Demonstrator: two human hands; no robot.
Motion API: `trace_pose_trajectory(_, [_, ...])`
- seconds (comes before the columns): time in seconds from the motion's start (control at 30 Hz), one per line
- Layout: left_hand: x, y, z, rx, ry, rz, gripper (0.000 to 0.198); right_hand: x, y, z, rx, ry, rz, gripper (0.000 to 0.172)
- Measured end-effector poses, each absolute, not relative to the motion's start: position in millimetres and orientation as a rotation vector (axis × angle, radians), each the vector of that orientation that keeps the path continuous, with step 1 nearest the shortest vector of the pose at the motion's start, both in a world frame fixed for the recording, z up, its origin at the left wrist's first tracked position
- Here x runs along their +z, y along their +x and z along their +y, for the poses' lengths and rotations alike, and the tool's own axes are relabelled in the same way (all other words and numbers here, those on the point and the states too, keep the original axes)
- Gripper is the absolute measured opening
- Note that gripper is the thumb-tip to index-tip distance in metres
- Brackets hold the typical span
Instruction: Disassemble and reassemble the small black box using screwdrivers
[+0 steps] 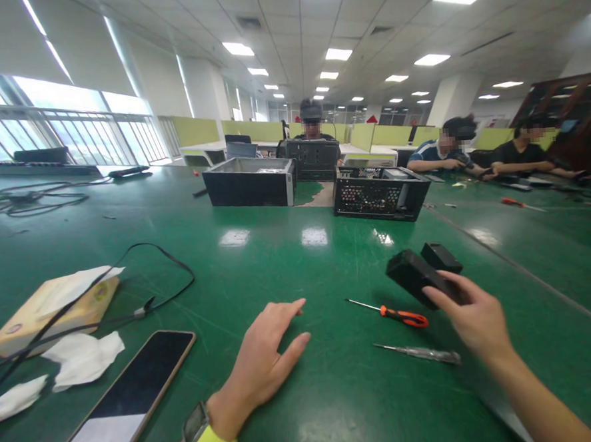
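My right hand (474, 313) is closed around a black rectangular block (413, 275), whose kind I cannot make out. It is held tilted over the green table, in front of a second black block (442, 257). Just left of that hand lies a screwdriver with an orange and black handle (404, 316). Nearer to me is a slim screwdriver with a clear handle (426, 354). My left hand (271, 352), with a yellow-strapped watch on its wrist, hovers over or rests on the table. Its thumb and fingers are apart, with nothing between them.
A phone (130, 391), crumpled tissues (86, 357), a tissue pack (80, 304) and a black cable (178, 261) lie left on the green table (258, 270). Computer cases (248, 187) (374, 196) stand ahead. Several people sit across the table and at the right.
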State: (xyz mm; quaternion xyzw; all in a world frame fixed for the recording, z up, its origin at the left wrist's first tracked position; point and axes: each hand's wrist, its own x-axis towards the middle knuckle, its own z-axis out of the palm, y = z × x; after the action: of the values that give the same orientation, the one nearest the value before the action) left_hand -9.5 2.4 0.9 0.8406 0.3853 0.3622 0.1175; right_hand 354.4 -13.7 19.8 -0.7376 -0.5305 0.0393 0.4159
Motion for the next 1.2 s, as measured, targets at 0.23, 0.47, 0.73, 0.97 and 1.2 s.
trace_pose_trajectory(0.23, [0.2, -7.9, 2.5, 1.044, 2.478, 1.131, 0.038, 9.2, 474.8, -23.6, -0.053, -2.474, -0.661, 0.088])
trace_pose_trajectory(0.47, [2.7, -6.7, 3.1, 1.056, 2.478, 1.12, 0.037, -5.5, 502.1, -24.9, -0.012, -2.564, -0.594, 0.093])
trace_pose_trajectory(0.73, [1.7, -5.3, 4.1, 1.077, 2.482, 1.108, 0.035, -11.9, 518.6, -24.6, -0.07, -2.486, -0.757, 0.082])
trace_pose_trajectory(0.97, [1.0, -5.7, 4.8, 1.049, 2.503, 1.096, 0.028, -19.2, 536.3, -20.9, -0.14, -2.489, -0.901, 0.075])
trace_pose_trajectory(1.2, [0.8, -4.8, 3.1, 1.02, 2.522, 1.096, 0.024, -26.6, 540.4, -18.6, -0.233, -2.474, -1.019, 0.074])
